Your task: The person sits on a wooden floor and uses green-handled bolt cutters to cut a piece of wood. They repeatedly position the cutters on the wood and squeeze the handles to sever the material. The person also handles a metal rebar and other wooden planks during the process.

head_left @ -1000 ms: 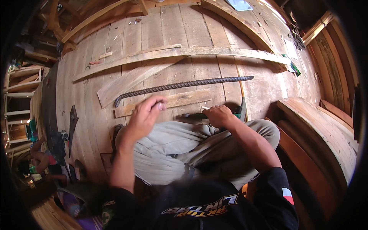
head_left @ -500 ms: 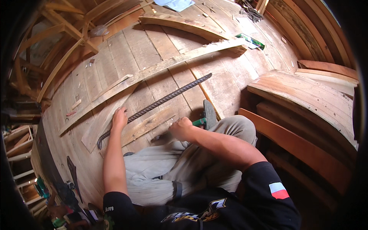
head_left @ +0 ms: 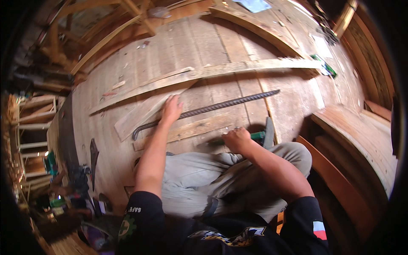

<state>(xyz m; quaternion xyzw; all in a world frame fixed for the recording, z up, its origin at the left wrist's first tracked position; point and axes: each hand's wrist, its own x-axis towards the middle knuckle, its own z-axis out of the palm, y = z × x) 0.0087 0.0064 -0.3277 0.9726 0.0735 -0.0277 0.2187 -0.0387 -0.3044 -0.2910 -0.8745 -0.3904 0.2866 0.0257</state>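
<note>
My left hand lies over a pale plank, its fingers stretched out and holding nothing. Under that wrist runs a dark ribbed steel bar, bent at its left end and tapered at its right. My right hand is closed round the green handle of a tool with a long, narrow grey metal head, low beside my right knee. The handle's rear end is a blur. A short flat board rests between the bar and my legs.
A long, rough-edged timber crosses the plank floor beyond the bar. Behind it is a curved timber. Stacked wood stands at the right, a wooden frame at the far left. A dark pointed tool lies at the left.
The whole view has swung, so things sit further right in it. My left hand has slid slightly farther past the bar. The right hand keeps its hold on the green-handled tool.
</note>
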